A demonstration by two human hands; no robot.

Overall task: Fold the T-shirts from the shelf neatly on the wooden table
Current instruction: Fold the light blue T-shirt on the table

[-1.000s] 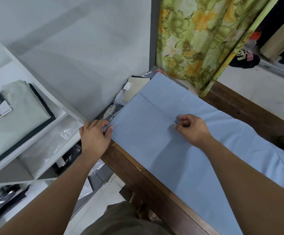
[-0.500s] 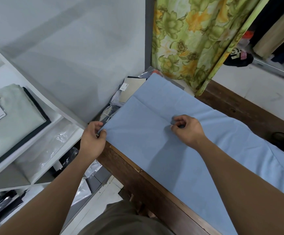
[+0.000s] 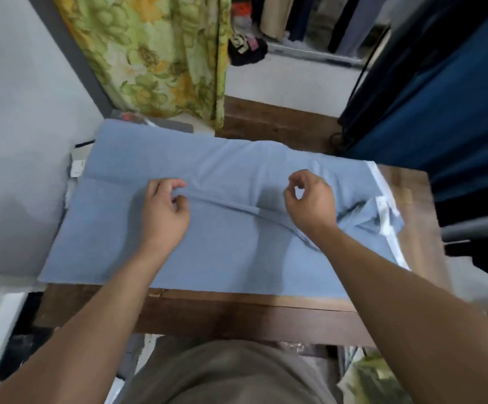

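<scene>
Light-blue T-shirt (image 3: 222, 258) is laid flat on worktop (image 3: 237, 310). Raised crease across shirt's middle is pinched by L hand (image 3: 164, 217) & R hand (image 3: 312, 202), hands kept apart. 1st fold judged barely begun; remaining folds undone.

Single wide-angle head cam, above the near edge of the wooden table (image 3: 237, 309), pitched steeply down and forward, close in: forearms run in from the bottom corners, left hand (image 3: 164, 220), right hand (image 3: 312, 205) and blue T-shirt (image 3: 222, 255) mid-frame, floral curtain (image 3: 155, 53) up top.
</scene>
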